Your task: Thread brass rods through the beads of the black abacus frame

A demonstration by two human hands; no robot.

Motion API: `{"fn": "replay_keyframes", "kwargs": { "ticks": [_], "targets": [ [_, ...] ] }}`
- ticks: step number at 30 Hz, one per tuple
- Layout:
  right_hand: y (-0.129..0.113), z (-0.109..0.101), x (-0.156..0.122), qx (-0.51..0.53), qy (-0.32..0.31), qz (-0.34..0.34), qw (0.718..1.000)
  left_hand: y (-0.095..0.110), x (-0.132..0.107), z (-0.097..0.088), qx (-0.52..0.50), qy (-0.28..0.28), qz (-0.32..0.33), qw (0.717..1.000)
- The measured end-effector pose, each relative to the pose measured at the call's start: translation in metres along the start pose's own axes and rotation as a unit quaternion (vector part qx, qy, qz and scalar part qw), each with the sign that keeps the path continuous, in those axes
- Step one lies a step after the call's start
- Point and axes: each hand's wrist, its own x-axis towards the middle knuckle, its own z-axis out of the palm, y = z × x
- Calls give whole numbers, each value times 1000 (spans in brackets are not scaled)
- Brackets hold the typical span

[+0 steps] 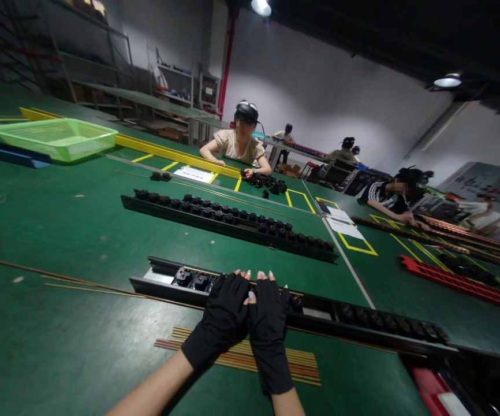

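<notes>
Both my hands wear black fingerless gloves and rest side by side on a long black channel rail (163, 293). My left hand (229, 297) lies palm down across the rail, its fingers stretched forward over the far wall. Close against it, my right hand (268, 300) presses down the same way, thumbs nearly touching. Small black blocks (200, 282) sit in a row inside the rail, some hidden under my hands. More dark blocks (388, 320) fill its right part. Thin brass-coloured rods (293, 364) lie in a bundle beneath my wrists.
Beyond lies a second black rail (232, 225) filled with black blocks. Long thin rods (81, 277) extend left. A green basket (89, 144), a yellow rail (176, 156) and a red rail (462, 286) lie farther off. A co-worker (239, 141) sits across the green table (81, 341).
</notes>
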Motion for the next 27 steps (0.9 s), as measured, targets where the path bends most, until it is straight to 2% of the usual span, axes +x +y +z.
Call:
{"fn": "replay_keyframes", "kwargs": {
  "ticks": [10, 16, 27],
  "targets": [
    [-2, 0, 5, 15, 9, 31, 999, -1, -2, 3, 1, 0, 4, 1000],
    [-10, 0, 8, 44, -9, 13, 999, -3, -1, 4, 2, -9, 9, 1000],
    [-8, 6, 5, 49, 2, 4, 999, -5, 3, 0, 21, 42, 18, 999]
  ]
}}
